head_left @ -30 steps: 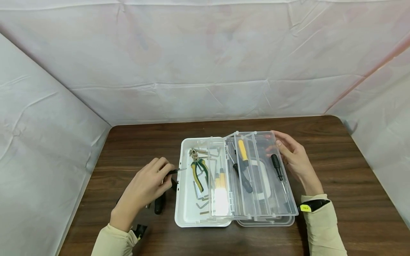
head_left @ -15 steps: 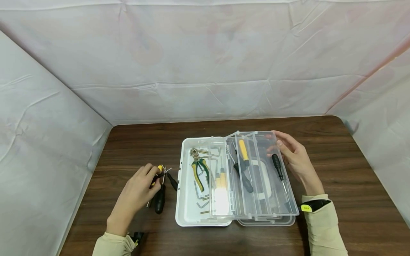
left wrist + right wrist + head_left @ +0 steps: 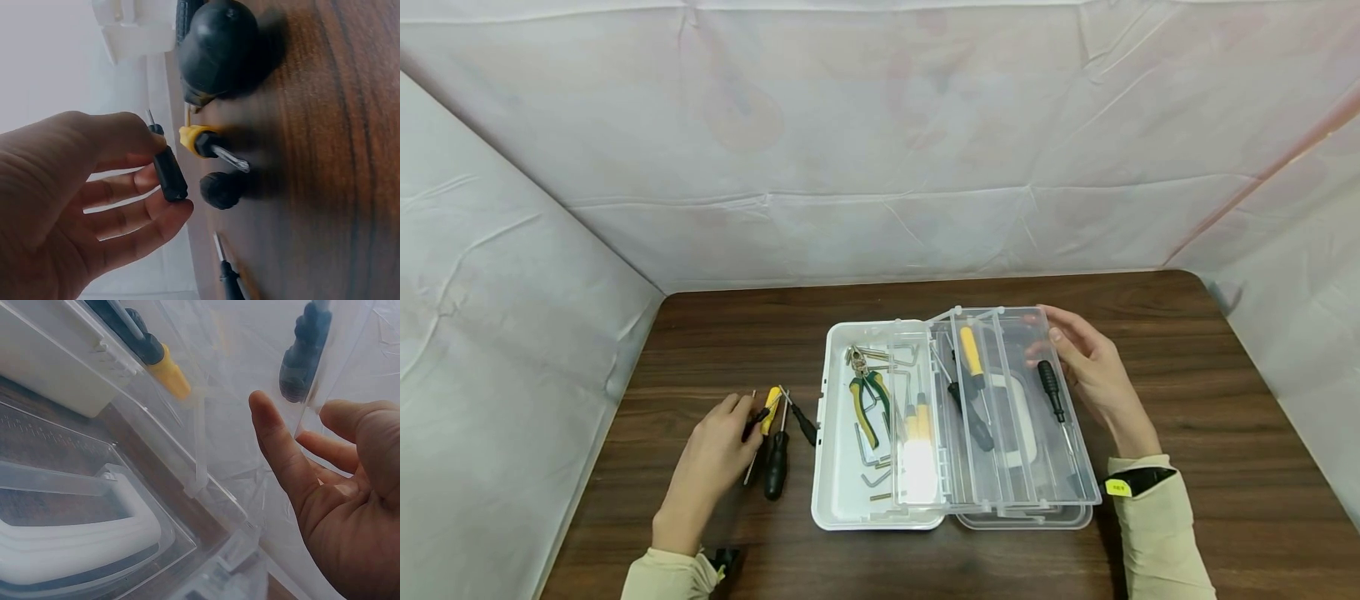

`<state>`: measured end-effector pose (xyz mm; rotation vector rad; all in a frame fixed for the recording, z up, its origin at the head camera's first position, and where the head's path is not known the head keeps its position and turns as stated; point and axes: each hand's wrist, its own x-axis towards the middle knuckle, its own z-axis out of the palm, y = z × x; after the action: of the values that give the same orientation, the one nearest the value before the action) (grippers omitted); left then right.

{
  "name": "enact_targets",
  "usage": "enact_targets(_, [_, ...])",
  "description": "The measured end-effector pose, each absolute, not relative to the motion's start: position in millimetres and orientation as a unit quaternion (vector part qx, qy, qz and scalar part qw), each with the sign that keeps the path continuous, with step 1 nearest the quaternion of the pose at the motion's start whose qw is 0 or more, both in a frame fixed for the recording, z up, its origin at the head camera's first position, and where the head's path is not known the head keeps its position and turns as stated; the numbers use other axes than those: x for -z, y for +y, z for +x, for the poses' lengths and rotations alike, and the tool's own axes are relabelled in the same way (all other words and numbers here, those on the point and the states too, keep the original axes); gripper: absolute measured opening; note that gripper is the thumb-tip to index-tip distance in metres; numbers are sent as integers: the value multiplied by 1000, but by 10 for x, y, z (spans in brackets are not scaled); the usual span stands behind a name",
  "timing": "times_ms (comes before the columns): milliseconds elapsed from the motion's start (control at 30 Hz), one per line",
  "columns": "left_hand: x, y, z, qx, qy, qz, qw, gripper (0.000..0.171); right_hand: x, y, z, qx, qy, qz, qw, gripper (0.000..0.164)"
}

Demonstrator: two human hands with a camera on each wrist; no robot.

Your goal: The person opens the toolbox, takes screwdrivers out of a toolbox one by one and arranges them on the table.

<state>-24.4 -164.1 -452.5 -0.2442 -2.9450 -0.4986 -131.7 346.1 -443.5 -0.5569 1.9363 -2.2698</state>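
Observation:
In the head view my left hand (image 3: 709, 458) is just left of the white toolbox, above several tools on the table. Between thumb and fingers it pinches a small black screwdriver (image 3: 169, 169), clear in the left wrist view. Beside that hand lie a yellow-handled screwdriver (image 3: 771, 407), a large black screwdriver (image 3: 777, 468) and another black-handled screwdriver (image 3: 803, 425). My right hand (image 3: 1093, 367) holds the right edge of a clear divided tray (image 3: 1011, 367), thumb on one side and fingers behind it. A black screwdriver (image 3: 1049, 390) and a yellow-handled one (image 3: 970, 354) lie in its compartments.
The white toolbox base (image 3: 835, 500) holds green-and-yellow pliers (image 3: 868, 404) and several hex keys (image 3: 872, 479). Its clear lid with a white handle (image 3: 81, 544) lies beneath the tray. White sheeting (image 3: 880, 125) walls the back and sides of the wooden table (image 3: 730, 333).
My left hand has drawn back leftward from the toolbox's left edge with the small screwdriver, uncovering the tools beside it. The right hand and the tray stay put.

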Motion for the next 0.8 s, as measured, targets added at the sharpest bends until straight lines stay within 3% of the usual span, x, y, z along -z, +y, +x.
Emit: enact_targets(800, [4539,-1665,-278,148,-988,34,3,13,4432,3463,-1313,744,641,-181,53,44])
